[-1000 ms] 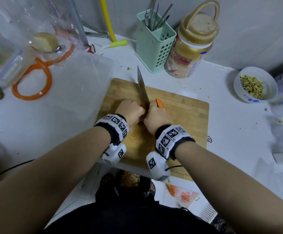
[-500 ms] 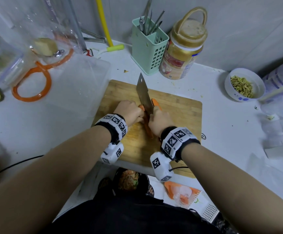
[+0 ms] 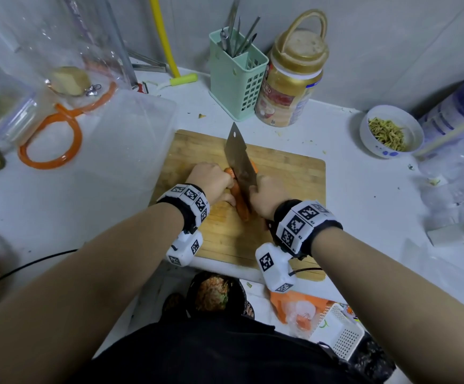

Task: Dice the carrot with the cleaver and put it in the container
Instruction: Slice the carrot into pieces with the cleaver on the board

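An orange carrot [image 3: 241, 207] lies lengthwise on the wooden cutting board [image 3: 289, 178]. My left hand [image 3: 211, 182] grips the carrot from its left side. My right hand [image 3: 267, 195] grips the cleaver's handle, which the hand hides. The steel cleaver blade [image 3: 239, 159] stands on the carrot, its flat side tilted toward me and its tip pointing away. A clear plastic container [image 3: 131, 139] sits just left of the board.
Behind the board stand a green utensil holder [image 3: 237, 76] and a gold-lidded jar [image 3: 291, 79]. A white bowl of shreds [image 3: 390, 131] sits at the right. An orange ring [image 3: 50, 139] lies at the left. Clear plastic clutter fills the right edge.
The cleaver blade has turned from edge-on to showing its flat side, and more of the carrot now shows between my hands. The view has shifted slightly.
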